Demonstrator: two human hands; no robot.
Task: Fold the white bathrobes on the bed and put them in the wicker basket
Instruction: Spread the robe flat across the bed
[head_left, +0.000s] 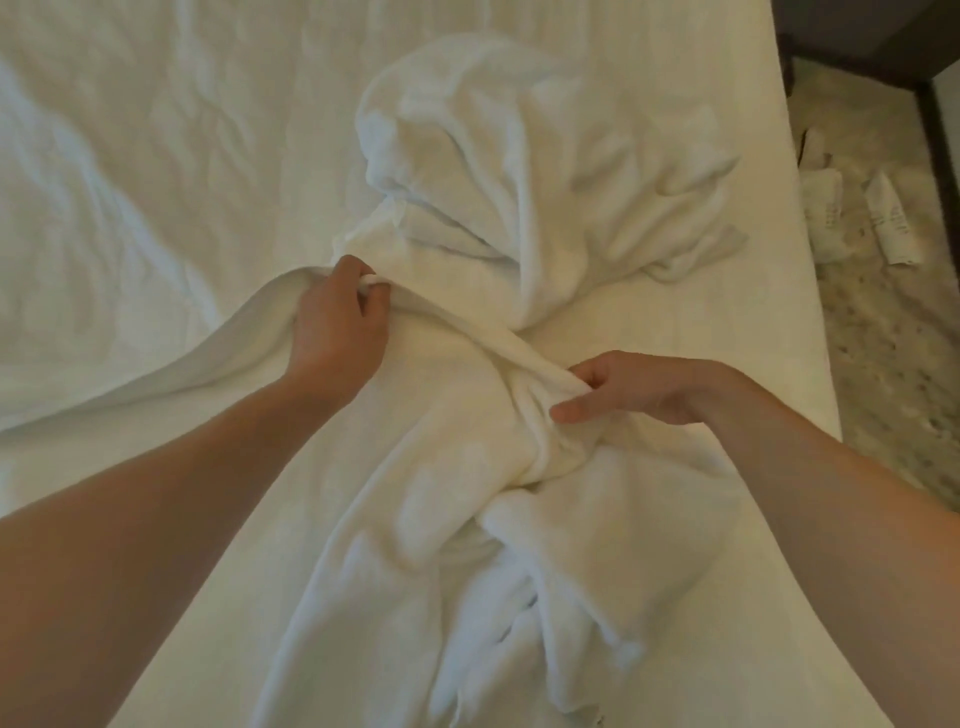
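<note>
Cloth of the nearer bathrobe (415, 545) lies bunched along the near part of the bed (156, 156) and runs out of view at the bottom edge. It looks thick, plush and limp, so it will likely sag and fold wherever it is unsupported. It seems heavy enough to drag rather than float. The left hand (337, 322) curls its fingers over a rolled edge of this robe, lifting it off the sheet. The right hand (634, 387) pinches a raised ridge of the same robe between thumb and fingers. Seams, the collar or the shoulders seem the best holds, since loose pile in the middle would only stretch into a peak. Beyond the hands, the farther bathrobe (493, 171) sits as a soft crumpled heap, unfolded, its creases deep and rounded. The sheet is smooth, thin and lightly wrinkled. To the right, paper slips (893, 223) lie on a speckled floor (883, 364). No wicker basket is in view.
</note>
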